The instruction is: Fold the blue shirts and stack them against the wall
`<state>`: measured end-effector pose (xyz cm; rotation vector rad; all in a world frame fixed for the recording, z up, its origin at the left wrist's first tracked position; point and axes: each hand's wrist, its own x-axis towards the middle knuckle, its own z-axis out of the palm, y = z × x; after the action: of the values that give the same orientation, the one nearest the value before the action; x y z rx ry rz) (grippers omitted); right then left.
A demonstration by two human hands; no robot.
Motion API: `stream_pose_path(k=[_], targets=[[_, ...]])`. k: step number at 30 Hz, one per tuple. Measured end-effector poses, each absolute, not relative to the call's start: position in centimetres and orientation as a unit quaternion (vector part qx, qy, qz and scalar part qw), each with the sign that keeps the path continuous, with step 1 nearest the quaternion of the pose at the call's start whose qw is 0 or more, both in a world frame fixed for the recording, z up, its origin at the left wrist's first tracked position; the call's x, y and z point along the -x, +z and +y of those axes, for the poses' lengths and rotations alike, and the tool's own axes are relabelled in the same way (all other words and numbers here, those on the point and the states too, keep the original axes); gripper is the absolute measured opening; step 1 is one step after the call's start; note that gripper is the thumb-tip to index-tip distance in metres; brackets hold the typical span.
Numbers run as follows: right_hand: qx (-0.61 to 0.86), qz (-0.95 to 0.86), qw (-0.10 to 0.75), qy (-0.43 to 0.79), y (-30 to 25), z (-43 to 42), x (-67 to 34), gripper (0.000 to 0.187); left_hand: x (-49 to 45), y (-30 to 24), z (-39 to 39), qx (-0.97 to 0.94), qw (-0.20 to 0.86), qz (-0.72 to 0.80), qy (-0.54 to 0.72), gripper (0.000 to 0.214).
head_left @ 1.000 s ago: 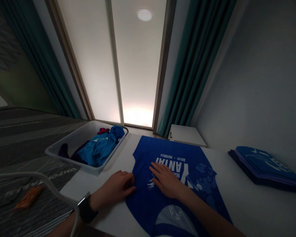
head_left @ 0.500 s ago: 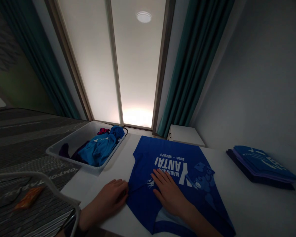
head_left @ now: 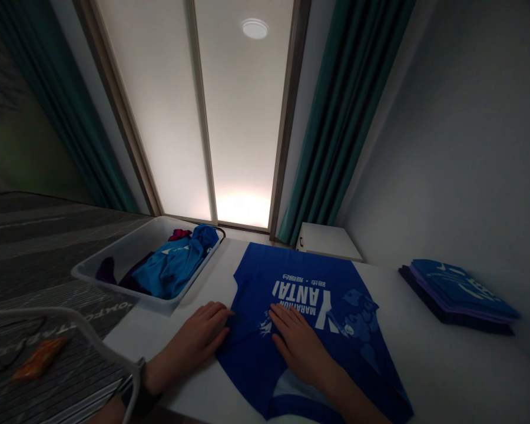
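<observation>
A blue sleeveless running shirt (head_left: 256,306) lies spread on the white table, its white "Yantai Marathon" print upside down to me. My right hand (head_left: 299,338) rests flat on the chest of the shirt, fingers stretched out over the lower part of the lettering. At the shirt's left edge, by the armhole, my left hand (head_left: 203,334) lies with its fingers extended and thumb a little apart, fingertips touching the cloth. The hem end stretches away from me, and the neckline with its lighter inner fabric is close to me, partly under my right forearm.
A translucent plastic bin (head_left: 115,250) with crumpled blue, dark and red clothes (head_left: 176,265) stands at the left. Several folded garments (head_left: 459,294) are stacked on the table (head_left: 441,377) at the right. Behind it is a small white cabinet (head_left: 329,240). An orange packet (head_left: 39,358) lies lower left.
My left hand has gone from curled fingers at the shirt's edge to straighter ones lying against it. My right hand stays flat on the shirt. The view has shifted slightly.
</observation>
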<state>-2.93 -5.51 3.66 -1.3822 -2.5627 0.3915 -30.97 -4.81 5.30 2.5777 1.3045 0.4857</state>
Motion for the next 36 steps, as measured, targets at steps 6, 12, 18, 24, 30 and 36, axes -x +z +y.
stream_pose_path(k=[6, 12, 18, 24, 30, 36], targets=[[0.475, -0.861, 0.122, 0.132, 3.8, -5.5, 2.7, 0.049, 32.0, 3.3, -2.4, -0.886, 0.059, 0.429, 0.164, 0.053], [0.449, -0.874, 0.148, 0.116, 3.6, -5.4, 2.7, 0.047, 30.6, 3.6, -0.4, -0.898, 0.039, 0.410, 0.154, 0.056], [0.426, -0.887, 0.092, 0.152, 3.3, -5.6, 2.4, 0.056, 29.5, 2.7, 0.5, -0.914, 0.035, 0.393, 0.097, 0.065], [0.432, -0.881, 0.062, 0.183, 3.3, -5.7, 2.4, 0.057, 30.1, 1.7, 1.1, -0.913, 0.025, 0.399, 0.078, 0.069], [0.433, -0.878, 0.056, 0.197, 3.8, -5.7, 2.4, 0.058, 30.2, 1.8, 2.7, -0.883, 0.014, 0.461, 0.085, 0.060], [0.428, -0.879, 0.075, 0.194, 3.8, -5.8, 2.4, 0.058, 30.4, 1.0, 3.9, -0.857, 0.008, 0.502, 0.111, 0.053]])
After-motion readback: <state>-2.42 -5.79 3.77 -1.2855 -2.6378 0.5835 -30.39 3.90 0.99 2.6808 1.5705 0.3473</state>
